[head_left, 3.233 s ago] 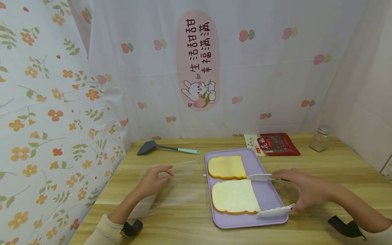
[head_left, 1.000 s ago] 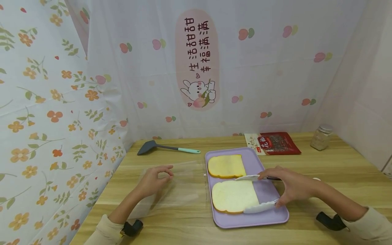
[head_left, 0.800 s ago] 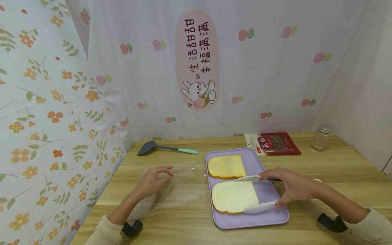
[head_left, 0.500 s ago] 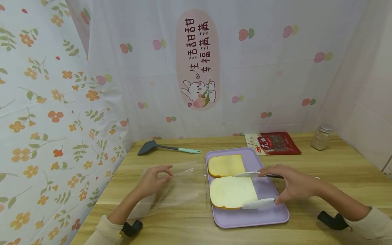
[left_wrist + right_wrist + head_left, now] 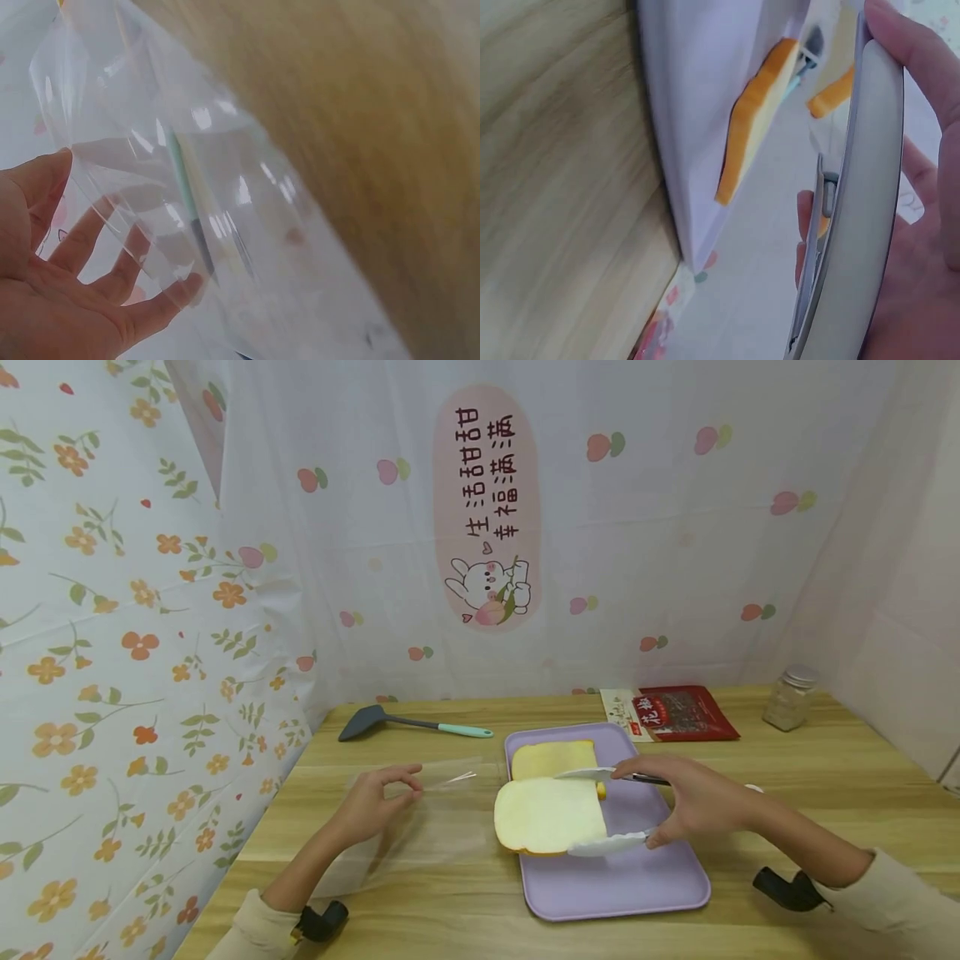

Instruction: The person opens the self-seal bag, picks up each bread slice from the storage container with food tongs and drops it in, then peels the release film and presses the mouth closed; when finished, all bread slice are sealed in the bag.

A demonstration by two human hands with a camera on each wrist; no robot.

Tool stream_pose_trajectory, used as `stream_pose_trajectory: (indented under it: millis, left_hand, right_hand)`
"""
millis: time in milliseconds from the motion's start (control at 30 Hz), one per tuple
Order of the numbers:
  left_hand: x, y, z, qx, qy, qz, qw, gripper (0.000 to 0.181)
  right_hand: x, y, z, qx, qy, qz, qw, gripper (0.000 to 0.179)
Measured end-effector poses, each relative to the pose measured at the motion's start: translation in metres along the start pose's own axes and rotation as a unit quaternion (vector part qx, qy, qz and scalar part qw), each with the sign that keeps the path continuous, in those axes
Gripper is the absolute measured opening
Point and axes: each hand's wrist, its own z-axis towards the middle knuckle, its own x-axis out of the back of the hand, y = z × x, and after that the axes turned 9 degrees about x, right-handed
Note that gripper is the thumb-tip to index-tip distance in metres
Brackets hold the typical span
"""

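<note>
My left hand (image 5: 375,806) pinches the edge of a clear plastic bag (image 5: 453,818); in the left wrist view the thumb is at its rim and the fingers show through the film (image 5: 225,217). My right hand (image 5: 701,797) grips tongs (image 5: 609,844) with white scalloped ends. A bread slice (image 5: 551,814) is clamped between these ends, raised over the purple tray (image 5: 615,889) and jutting past its left rim. Behind it a second bread slice (image 5: 555,756) lies on the tray, partly covered. The right wrist view shows the tongs' handles (image 5: 862,187) against the palm.
A spatula (image 5: 405,721) with a mint handle lies at the back left. Behind the tray are a red spice packet (image 5: 678,713) and, farther right, a lidded glass jar (image 5: 790,697). Printed curtains (image 5: 337,568) border the wooden table (image 5: 435,918).
The tongs moved left onto the nearer bread slice and closed on its sides. That slice has risen off the tray and shifted left and away. My left hand and the bag stayed put.
</note>
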Motion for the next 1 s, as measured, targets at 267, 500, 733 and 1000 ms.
stream_pose_trajectory:
  millis: [267, 500, 733, 1000]
  left_hand:
    - [-0.002, 0.003, 0.0, 0.005, -0.001, 0.0, 1.0, 0.004]
    - [-0.002, 0.003, 0.0, 0.005, 0.005, 0.007, 1.0, 0.003]
    - [-0.003, 0.002, 0.0, 0.005, 0.003, 0.002, 1.0, 0.003]
    - [-0.003, 0.004, 0.0, 0.006, 0.007, -0.002, 1.0, 0.004]
  right_hand:
    - [-0.006, -0.002, 0.016, -0.006, 0.009, -0.003, 0.9999, 0.08]
    - [-0.012, -0.003, 0.032, 0.011, -0.002, 0.007, 0.9999, 0.078]
    - [-0.004, -0.007, 0.037, -0.016, -0.002, 0.013, 0.9998, 0.077]
    - [-0.007, -0.004, 0.04, 0.001, -0.019, 0.001, 0.9998, 0.078]
